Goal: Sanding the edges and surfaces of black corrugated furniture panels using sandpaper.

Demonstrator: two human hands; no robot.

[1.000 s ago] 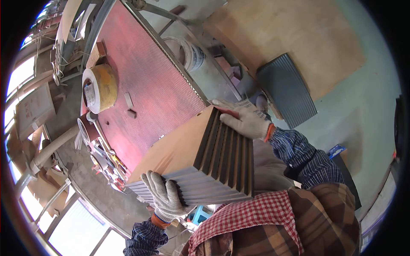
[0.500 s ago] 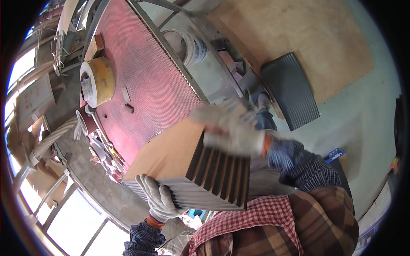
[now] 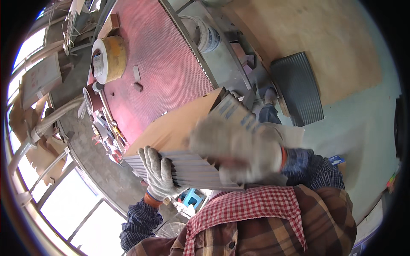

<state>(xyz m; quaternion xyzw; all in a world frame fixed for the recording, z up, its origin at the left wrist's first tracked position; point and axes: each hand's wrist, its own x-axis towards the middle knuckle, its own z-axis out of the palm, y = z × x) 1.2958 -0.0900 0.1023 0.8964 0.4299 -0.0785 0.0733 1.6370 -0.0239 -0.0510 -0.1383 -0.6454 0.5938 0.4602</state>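
Tabletop (image 3: 162, 51) shows red, floor (image 3: 358, 128) pale green; half-curled left hand (image 3: 159, 173) holds stacked boards (image 3: 181, 121) — right hand (image 3: 239, 149) blurs, grip unclear.

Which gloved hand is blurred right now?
The right hand, seen in front of the stack of boards. The left hand, resting against the stack's layered side, is sharp.

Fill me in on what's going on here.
A gloved person is handling a stack of ridged panels in front of a pink-topped table. The left hand is against the stack's side. The right hand, badly blurred, is at its end, with a blue-printed sheet beside it; its grip is unclear.
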